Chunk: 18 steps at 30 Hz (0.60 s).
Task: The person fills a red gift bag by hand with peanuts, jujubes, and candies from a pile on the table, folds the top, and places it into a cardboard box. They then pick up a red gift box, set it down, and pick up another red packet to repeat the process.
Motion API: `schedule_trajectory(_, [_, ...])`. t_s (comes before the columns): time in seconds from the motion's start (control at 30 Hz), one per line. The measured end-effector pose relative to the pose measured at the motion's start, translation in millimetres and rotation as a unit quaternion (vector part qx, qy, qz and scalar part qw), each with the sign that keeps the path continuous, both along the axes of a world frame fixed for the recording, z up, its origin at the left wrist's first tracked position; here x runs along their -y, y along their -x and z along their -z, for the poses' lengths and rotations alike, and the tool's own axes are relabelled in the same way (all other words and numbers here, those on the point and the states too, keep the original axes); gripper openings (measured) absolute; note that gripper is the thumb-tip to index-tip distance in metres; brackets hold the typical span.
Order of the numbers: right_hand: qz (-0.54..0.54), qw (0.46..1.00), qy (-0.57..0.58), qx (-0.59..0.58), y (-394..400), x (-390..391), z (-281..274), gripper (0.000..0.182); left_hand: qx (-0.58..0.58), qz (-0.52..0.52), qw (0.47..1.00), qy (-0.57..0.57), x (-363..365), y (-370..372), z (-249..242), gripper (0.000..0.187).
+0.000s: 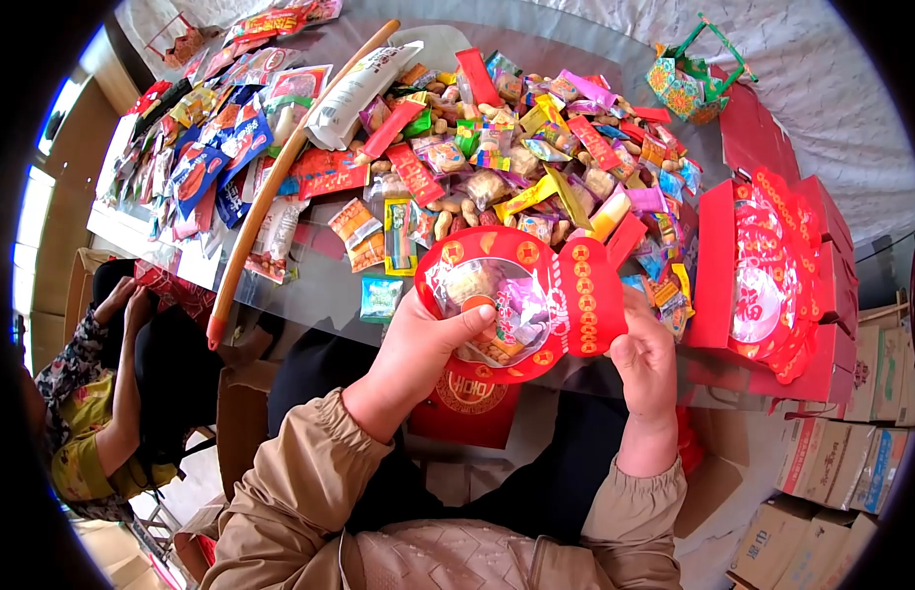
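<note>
Both hands grip a red pouch (521,300) with a clear window, held just above the near edge of the glass surface (320,285). The left hand (423,349) is closed on the pouch's near left edge, thumb over the window; the right hand (646,359) pinches its right side. Just beyond the pouch lies a heap of sweets and peanuts (536,157), crowding right up to it. Right of the pouch stands a stack of red boxes (772,285). A long stick (280,182) slants across the surface left of the pouch. Further left, another person (103,403) sits, partly cut off. What the pouch holds is hard to make out
</note>
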State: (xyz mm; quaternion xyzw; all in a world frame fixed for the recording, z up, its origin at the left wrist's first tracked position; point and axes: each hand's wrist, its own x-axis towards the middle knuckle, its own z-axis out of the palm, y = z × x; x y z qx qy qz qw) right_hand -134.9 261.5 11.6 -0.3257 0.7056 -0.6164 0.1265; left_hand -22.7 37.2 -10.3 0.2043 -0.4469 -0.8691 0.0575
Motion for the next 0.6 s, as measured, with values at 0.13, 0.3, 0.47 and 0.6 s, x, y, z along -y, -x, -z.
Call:
schedule_trajectory(0.13, [0.016, 0.998, 0.005, 0.061, -3, -2, 2, 0.047, -0.005, 0.006, 1.000, 0.008, -3, 1, -9, 0.035])
schedule_trajectory(0.3, [-0.015, 0.998, -0.062, -0.006, 5, -6, -1, 0.045, 0.009, 0.019, 1.000, 0.016, 0, -1, -11, 0.037])
schedule_trajectory(0.47, [-0.017, 0.993, -0.072, -0.093, 9, -7, 0, 0.045, 0.002, 0.016, 1.000, 0.021, -1, 0, -11, 0.037])
schedule_trajectory(0.6, [-0.032, 0.995, -0.036, -0.090, 8, -3, -2, 0.047, 0.011, 0.024, 0.999, 0.018, 0, 0, -10, 0.037])
